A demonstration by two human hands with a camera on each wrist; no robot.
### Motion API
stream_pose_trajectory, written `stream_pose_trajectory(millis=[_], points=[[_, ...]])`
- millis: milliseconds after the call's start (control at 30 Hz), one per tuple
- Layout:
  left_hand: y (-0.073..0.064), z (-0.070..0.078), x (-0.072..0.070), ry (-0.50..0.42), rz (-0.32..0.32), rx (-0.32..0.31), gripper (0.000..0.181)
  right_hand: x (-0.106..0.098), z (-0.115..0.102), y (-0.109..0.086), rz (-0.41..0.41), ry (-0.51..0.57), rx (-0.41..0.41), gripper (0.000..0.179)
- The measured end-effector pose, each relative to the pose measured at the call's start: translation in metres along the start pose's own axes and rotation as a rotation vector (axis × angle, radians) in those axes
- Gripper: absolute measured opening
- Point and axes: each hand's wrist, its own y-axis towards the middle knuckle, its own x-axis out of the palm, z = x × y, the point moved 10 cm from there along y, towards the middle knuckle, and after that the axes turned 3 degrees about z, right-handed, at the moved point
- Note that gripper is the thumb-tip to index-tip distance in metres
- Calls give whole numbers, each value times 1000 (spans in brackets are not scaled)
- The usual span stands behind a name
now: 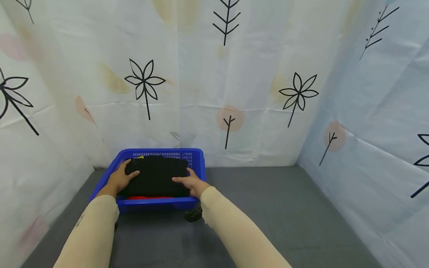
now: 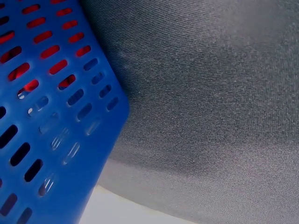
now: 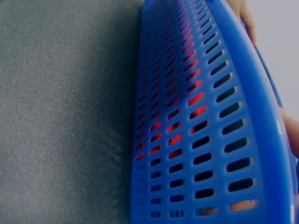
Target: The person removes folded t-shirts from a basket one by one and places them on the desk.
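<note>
A flat, roughly rectangular black bundle (image 1: 155, 176), like folded cloth, lies in a blue plastic basket (image 1: 144, 201). My left hand (image 1: 118, 179) grips its left end, thumb over the top face. At the other end my right hand (image 1: 194, 183) holds it the same way, its thumb also on top. Below the bundle's near edge shows something red (image 1: 147, 197), and a bit of yellow (image 1: 141, 157) peeks out at the back. Slotted basket walls (image 2: 60, 116) fill much of both wrist views, with red behind the slots. The undersides of the hands' grips are hidden.
The basket stands on a grey cloth-covered surface (image 1: 268, 208), close to the back wall. White fabric (image 1: 201, 74) printed with leaves and flowers hangs behind and on both sides. A small dark object (image 1: 193, 215) sits under the right wrist, in front of the basket.
</note>
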Motion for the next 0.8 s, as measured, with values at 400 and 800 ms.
stream_pose_trajectory(millis=[400, 800], points=[[2, -3, -1, -12, 4, -8, 85, 3, -7, 3, -62, 30, -42, 93], [2, -4, -3, -17, 17, -3, 85, 7, -9, 5, -120, -43, -61, 74]])
